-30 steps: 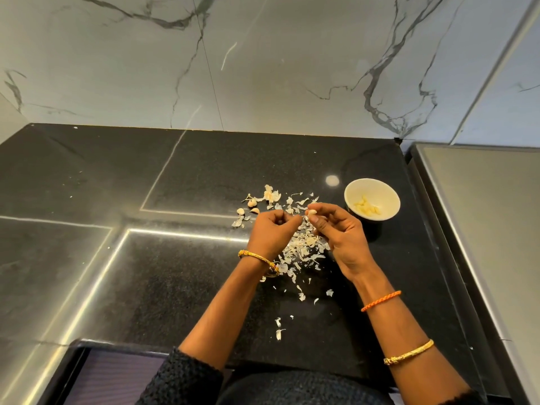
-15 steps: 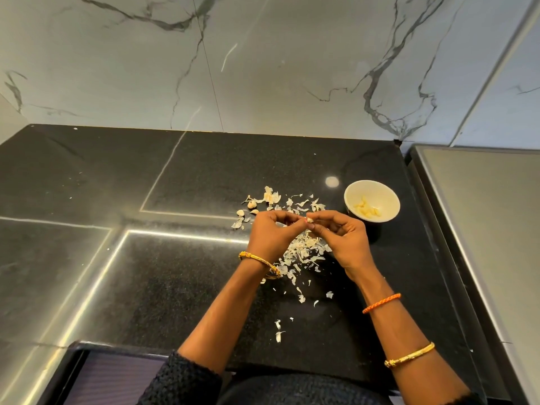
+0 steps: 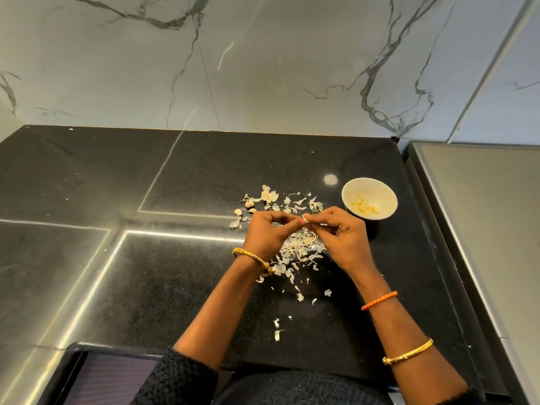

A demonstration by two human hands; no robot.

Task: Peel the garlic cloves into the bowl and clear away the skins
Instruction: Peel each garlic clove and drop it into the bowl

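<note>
Left hand [image 3: 270, 233], right hand [image 3: 343, 238] pinch garlic clove [image 3: 304, 220].

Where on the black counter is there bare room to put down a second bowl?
Bare: the black stone counter left of the papery garlic skins, to the marble wall. Also the strip behind the small white bowl. Crowded: the middle, where left hand and right hand pinch a garlic clove.
</note>
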